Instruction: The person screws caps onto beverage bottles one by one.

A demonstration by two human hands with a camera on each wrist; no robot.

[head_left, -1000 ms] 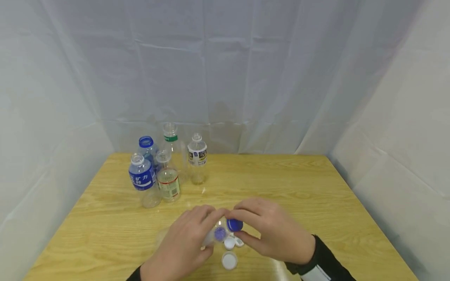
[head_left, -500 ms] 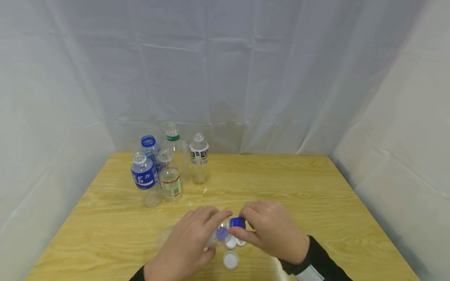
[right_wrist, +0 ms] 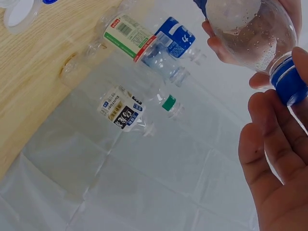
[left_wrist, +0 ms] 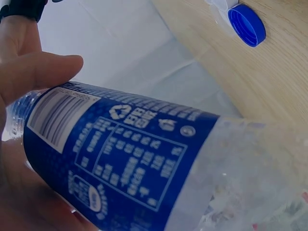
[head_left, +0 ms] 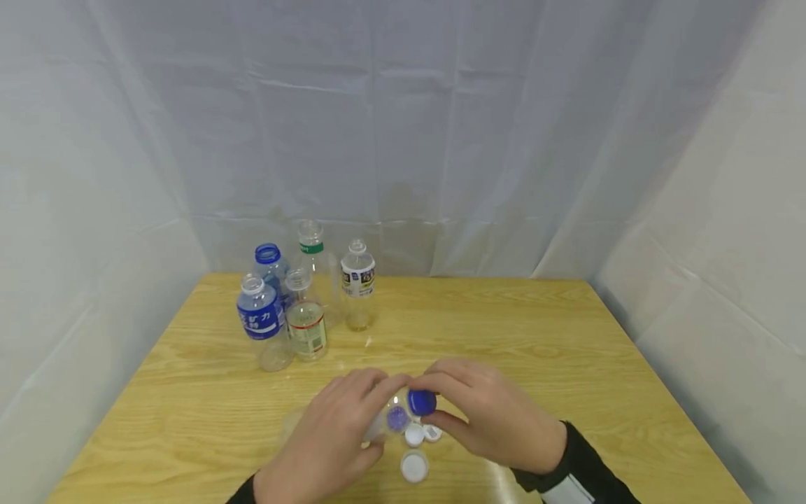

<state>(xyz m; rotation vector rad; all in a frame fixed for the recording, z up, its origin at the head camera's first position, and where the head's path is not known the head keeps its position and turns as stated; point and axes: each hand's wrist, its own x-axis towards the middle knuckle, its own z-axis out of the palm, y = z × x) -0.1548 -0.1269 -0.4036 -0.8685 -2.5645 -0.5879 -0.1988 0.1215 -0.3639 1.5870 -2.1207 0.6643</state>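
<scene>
**Left Hand (head_left: 330,435) and Right Hand (head_left: 494,414) Meet on One Bottle (left_wrist: 125,149)**

Six bottles are in view, one held and five standing, along with five caps. One blue cap (head_left: 422,402) sits at the neck of the held bottle; a loose blue cap (left_wrist: 247,25) and three white caps (head_left: 414,466) lie nearby on the wood-grain surface (head_left: 535,336).

The left hand's fingers are curled around the bottle's body near the label, thumb along the top. The right hand's fingers are bent and only slightly apart, thumb and fingertips pinching the blue cap.

The held bottle, tipped on its side over the near part of the surface, is clear plastic with a deep-blue label, white print, a barcode and a recycling mark; droplets cling inside its shoulder.

At the back left stand a blue-labelled bottle (head_left: 261,322), a blue bottle (head_left: 269,266), a green-banded bottle (head_left: 311,248), a red-and-green-labelled bottle (head_left: 307,329) and a white-labelled bottle (head_left: 358,280), before a pale curtain (head_left: 409,140).
</scene>
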